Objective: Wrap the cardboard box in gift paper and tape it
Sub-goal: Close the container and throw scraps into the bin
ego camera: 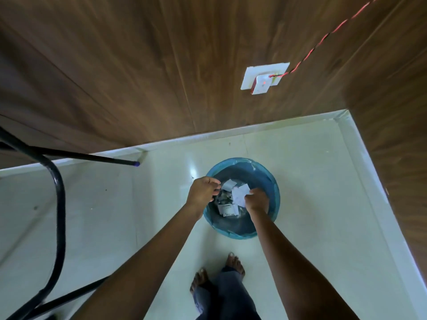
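Both of my hands reach out over a round bin (272, 181) lined with a blue bag, standing on the pale floor. My right hand (256, 200) grips a white paper scrap (239, 195) above the bin's mouth. My left hand (203, 189) is at the bin's left rim, its fingertips pinched next to another small white scrap (227, 184); whether it holds that scrap I cannot tell. More white paper pieces (227, 210) lie inside the bin. The cardboard box, gift paper and tape are out of sight.
A black metal table frame (57, 192) stands at the left, one leg ending near the wall (136, 163). Wood-panelled walls meet in a corner at the right. A white wall socket (263, 77) holds a plug with a red-black cord. My bare feet (217, 276) stand below the bin.
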